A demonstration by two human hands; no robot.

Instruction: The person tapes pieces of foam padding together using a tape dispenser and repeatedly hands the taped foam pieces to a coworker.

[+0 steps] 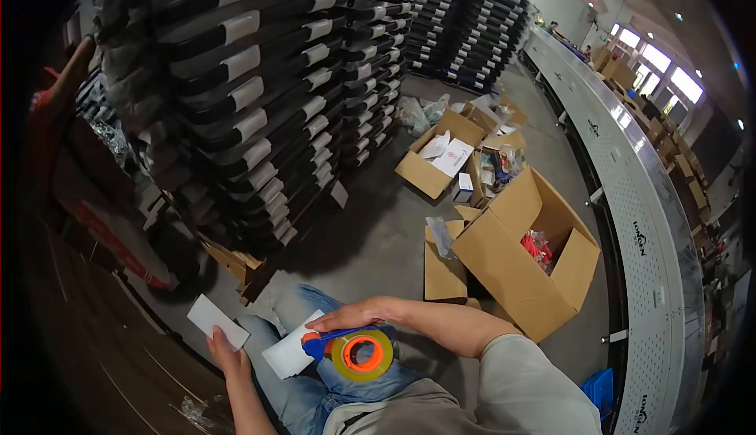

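Observation:
My left hand (228,354) pinches a white paper slip (217,322) above my left thigh. Over my lap, my right hand (353,314) is closed around a blue tape dispenser (319,346). The dispenser carries a wide roll of yellow tape (339,362) on an orange core, and has an orange part at its front. Another white piece of paper (288,353) lies on my thigh, under the front of the dispenser and beside my right fingertips. The fingers' wrap round the handle is partly hidden.
Tall stacks of black parts with white wraps (244,61) rise ahead. A large open carton (512,254) with red items stands at right, with a smaller carton (421,169) behind it. A long conveyor (638,222) runs along the right. A blue bin (600,392) sits beside it.

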